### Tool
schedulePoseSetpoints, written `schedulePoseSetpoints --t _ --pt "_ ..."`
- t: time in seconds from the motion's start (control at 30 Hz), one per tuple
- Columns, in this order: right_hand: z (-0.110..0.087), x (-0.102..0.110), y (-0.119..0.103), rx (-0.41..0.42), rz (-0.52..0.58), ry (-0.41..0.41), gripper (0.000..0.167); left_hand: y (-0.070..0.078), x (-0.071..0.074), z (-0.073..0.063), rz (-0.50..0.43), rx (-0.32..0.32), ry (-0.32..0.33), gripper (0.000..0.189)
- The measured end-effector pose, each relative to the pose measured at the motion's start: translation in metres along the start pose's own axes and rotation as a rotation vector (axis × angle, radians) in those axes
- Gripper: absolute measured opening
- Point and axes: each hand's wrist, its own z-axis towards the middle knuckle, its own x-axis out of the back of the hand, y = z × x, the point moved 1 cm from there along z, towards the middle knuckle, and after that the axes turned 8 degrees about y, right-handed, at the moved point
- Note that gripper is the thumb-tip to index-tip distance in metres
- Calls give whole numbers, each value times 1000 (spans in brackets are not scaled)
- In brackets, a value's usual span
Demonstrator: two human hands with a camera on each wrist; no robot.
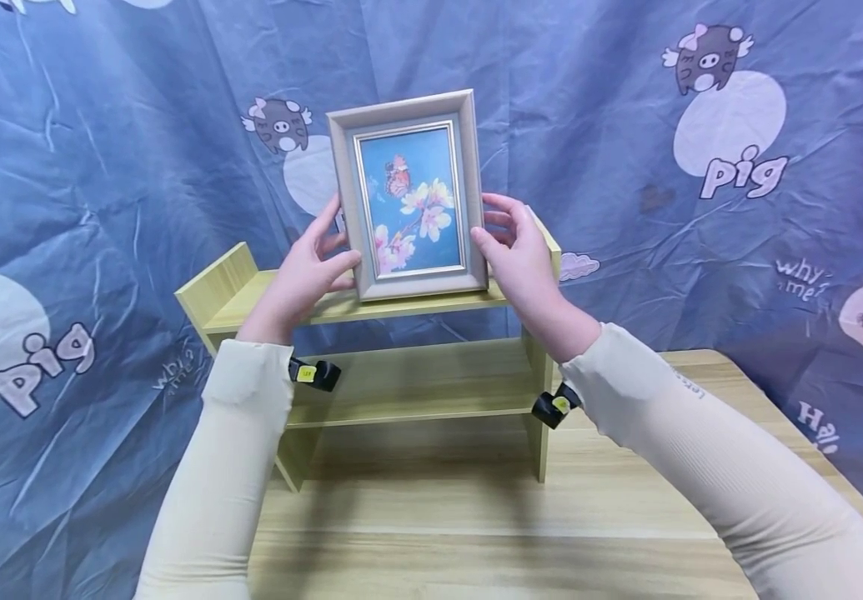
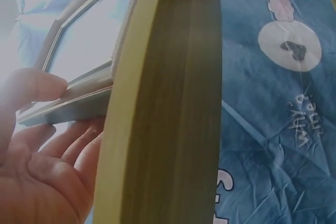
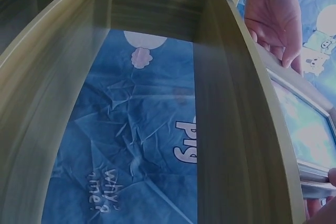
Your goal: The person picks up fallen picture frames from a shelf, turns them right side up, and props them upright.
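A picture frame with a pale, broad border holds a painting of pink and white blossoms and a butterfly on blue. It stands upright, slightly tilted, at the top board of a small wooden shelf; whether its bottom edge bears on the board I cannot tell. My left hand grips its left side, thumb on the front and the other fingers toward the back. On the opposite side my right hand holds the edge, thumb at the front. The left wrist view shows the left thumb against the border.
The shelf stands on a light wooden table. Its raised left end panel rises beside the left hand. A blue printed cloth hangs behind and around. Black wrist devices sit on both cuffs, in front of the lower boards.
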Motion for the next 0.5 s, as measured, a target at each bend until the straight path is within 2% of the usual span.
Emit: schedulePoseSetpoints --t 0.13,0.23,0.3,0.4,0.5 --pt "-5 2 -6 56 -74 -22 52 2 1 -6 125 -53 -1 84" --pt "-13 5 -18 173 -144 -58 59 7 4 -13 287 -124 33 84" --pt "-20 10 -29 283 -184 -84 59 10 6 -19 398 -178 72 83" --pt "-29 31 -42 459 -250 -93 55 12 7 -33 560 -253 132 81" --pt "-35 67 -46 582 -352 -62 53 7 8 -51 708 -322 197 81"
